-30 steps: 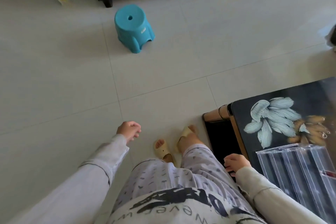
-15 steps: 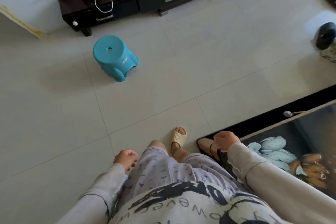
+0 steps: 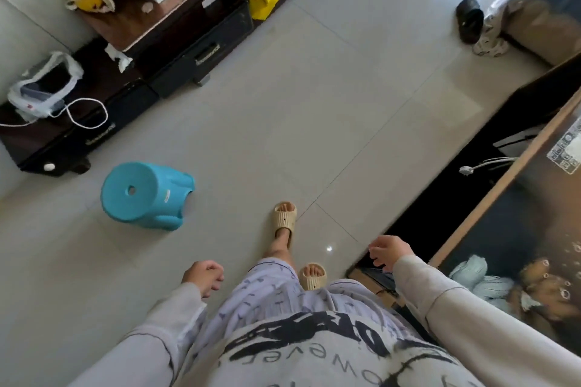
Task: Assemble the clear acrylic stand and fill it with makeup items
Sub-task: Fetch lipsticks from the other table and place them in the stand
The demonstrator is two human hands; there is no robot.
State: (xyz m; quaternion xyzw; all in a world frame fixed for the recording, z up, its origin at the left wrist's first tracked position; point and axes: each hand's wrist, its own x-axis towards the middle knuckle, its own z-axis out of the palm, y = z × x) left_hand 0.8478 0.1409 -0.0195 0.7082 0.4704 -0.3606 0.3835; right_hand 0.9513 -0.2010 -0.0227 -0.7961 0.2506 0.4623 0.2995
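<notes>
I stand on a tiled floor beside a dark glass table with a flower picture, at the right. The clear acrylic stand and the makeup items are out of view. My left hand hangs by my left leg, fingers loosely curled, holding nothing. My right hand hovers at the table's near corner with fingers spread and nothing in it. My two feet in beige slippers are between the hands.
A teal plastic stool stands on the floor to the left. A dark low cabinet with bags and a white cable runs along the far left wall. Black slippers lie at the far right. A metal spoon rests on the table's lower shelf.
The view has swung up and away from the table, so the acrylic stand has left the frame. My right hand lifted off the table corner and opened. I have stepped forward.
</notes>
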